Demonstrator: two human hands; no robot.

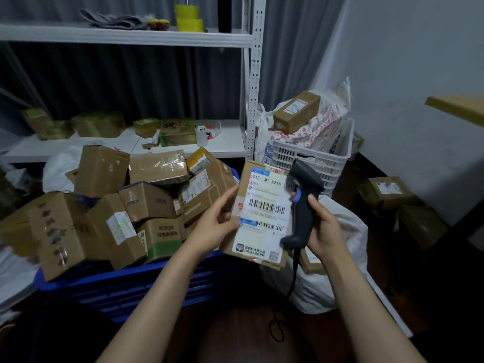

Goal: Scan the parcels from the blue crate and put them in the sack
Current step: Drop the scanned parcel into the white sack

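Along the back wall: a tall white metal shelving rack (125,38), loose cartons on its lower shelf, well out of the action.
Blue plastic crate: (131,281) sits low on the left, heaped past its rim with brown cardboard parcels (146,200). With that many left, I judge the job far from done.
White woven sack: (351,231) sits low on the right, its mouth open just beneath the right hand, with at least one small brown box (310,260) lying inside.
White plastic basket: (309,158) stands behind the sack, with a stuffed bag and a carton on top. It takes no part in this.
Held parcel: a flat brown cardboard box with a big white shipping label (262,213), up in the air between crate and sack, tilted, label towards the camera.
Left hand: (217,221) grips the parcel's left edge, thumb on the front, fingers behind.
Right hand: (324,226) is wrapped round the handle of a dark grey pistol-grip barcode scanner (305,200), forefinger at the blue trigger. The scanner is just beside the parcel's right edge, head leaning in over the label.
Step in hand: the scan. The parcel is out of the crate and not yet in the sack, and I can make out no scan light on the label.
Next move: the scanner head needs to square up on the main barcode (265,206) while the left hand holds the label flat and steady. Then it's a short drop to the right into the sack's mouth, clear of the trailing cable.
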